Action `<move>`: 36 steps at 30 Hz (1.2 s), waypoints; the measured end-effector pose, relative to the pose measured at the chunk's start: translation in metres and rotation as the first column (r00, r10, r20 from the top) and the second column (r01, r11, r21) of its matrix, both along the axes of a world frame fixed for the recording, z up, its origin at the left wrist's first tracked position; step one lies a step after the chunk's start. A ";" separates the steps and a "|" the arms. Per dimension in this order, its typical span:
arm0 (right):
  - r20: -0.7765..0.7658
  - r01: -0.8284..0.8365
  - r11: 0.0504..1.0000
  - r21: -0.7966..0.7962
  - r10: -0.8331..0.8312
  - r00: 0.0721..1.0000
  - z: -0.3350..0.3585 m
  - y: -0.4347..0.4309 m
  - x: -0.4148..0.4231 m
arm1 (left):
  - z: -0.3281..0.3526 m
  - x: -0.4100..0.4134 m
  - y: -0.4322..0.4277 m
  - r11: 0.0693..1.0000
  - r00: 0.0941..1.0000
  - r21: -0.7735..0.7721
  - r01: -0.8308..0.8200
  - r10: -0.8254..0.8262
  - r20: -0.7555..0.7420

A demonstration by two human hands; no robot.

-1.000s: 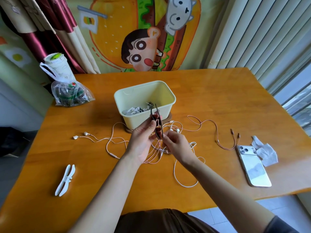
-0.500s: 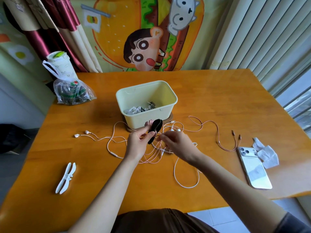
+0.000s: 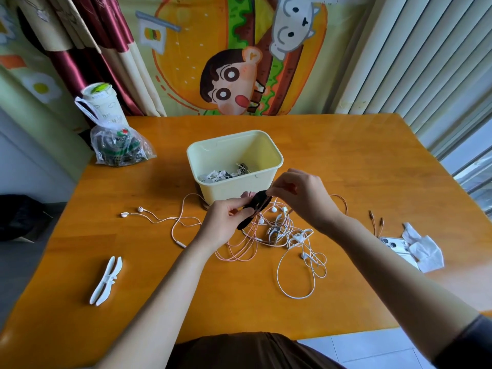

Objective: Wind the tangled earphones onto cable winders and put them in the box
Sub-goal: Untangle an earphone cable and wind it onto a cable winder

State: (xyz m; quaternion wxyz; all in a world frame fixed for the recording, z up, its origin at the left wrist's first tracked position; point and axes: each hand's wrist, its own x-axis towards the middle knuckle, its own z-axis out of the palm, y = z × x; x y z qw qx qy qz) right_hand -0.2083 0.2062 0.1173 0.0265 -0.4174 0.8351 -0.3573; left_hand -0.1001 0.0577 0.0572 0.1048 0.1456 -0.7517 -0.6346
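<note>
Head view — left hand (image 3: 223, 222) grips black oblong winder (image 3: 256, 205), right hand (image 3: 303, 194) pinches its tip.

Home room, wooden table (image 3: 346, 161), cartoon wall hanging (image 3: 239, 49), curtains (image 3: 87, 49)

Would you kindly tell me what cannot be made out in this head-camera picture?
The black winder, head view: the left hand and right hand cover its ends; cable turns cannot be counted.
Contents of the box, head view: near wall hides the bottom; pieces too small to count.
The phone, head view: partly hidden by the tissue and right forearm.
Contents of the bag, head view: crinkled plastic blurs them.
</note>
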 end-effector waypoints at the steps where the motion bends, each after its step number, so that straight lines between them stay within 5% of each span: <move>1: -0.019 -0.005 1.000 -0.018 0.005 1.000 0.001 -0.001 0.001 | 0.001 0.000 0.000 1.000 1.000 -0.016 0.015 -0.014 0.011; 10: 0.015 0.023 0.994 -0.103 -0.022 1.000 0.001 0.001 -0.010 | 0.013 0.009 0.009 0.960 0.995 0.260 0.103 -0.099 -0.025; 14: 0.247 0.061 0.988 -0.139 -0.025 0.969 -0.005 0.003 -0.012 | 0.022 0.008 0.015 0.898 0.991 0.423 0.121 -0.086 -0.100; 21: 0.633 0.100 0.970 -0.223 0.066 0.772 -0.027 -0.004 0.012 | 0.037 0.003 0.017 0.803 0.977 0.577 0.152 -0.034 -0.210; 36: 0.765 0.245 0.949 -0.199 -0.006 0.644 -0.045 -0.013 0.040 | 0.029 -0.003 0.021 0.688 0.968 0.716 0.114 0.086 -0.237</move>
